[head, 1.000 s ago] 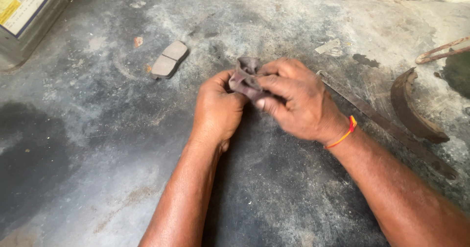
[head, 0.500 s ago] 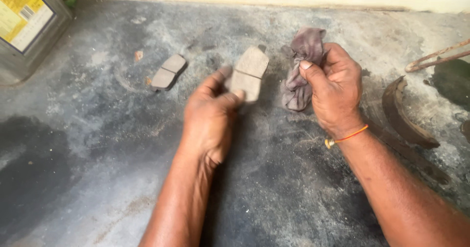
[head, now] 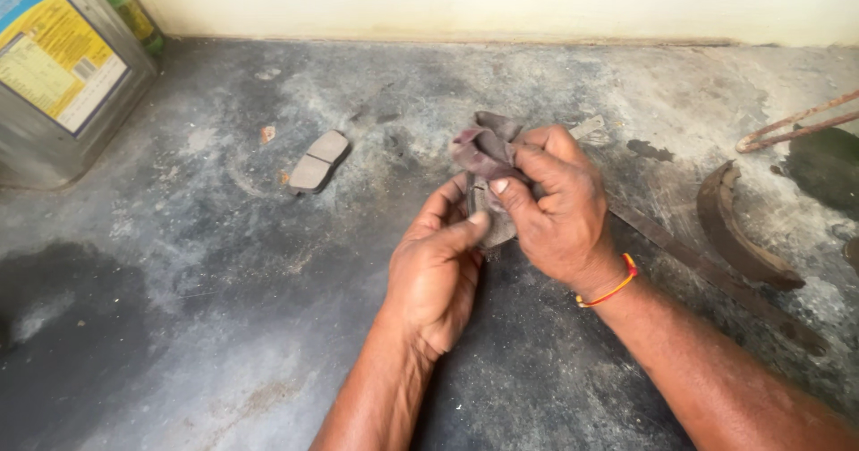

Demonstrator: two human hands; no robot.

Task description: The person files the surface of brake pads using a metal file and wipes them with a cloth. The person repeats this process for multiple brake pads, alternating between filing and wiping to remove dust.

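My left hand [head: 436, 268] holds a flat grey brake pad [head: 494, 221] by its lower edge, thumb on top. My right hand [head: 555, 205] grips a dirty reddish-brown rag [head: 483, 147] and presses it against the pad's upper face. Most of the pad is hidden under the rag and my fingers. An orange band circles my right wrist. A second brake pad [head: 318, 161] lies flat on the stained concrete floor [head: 206, 281], to the left of my hands.
A metal can [head: 63, 84] with a yellow and blue label stands at the far left by the wall. A curved rusty brake shoe [head: 738, 232] and a long flat metal strip [head: 716, 276] lie to the right. Thin rusty rods [head: 796, 122] lie at the right edge.
Half a second ago my hands were apart, the pad bare in the left and the rag in the right. Now the right hand has brought the rag back onto the pad.
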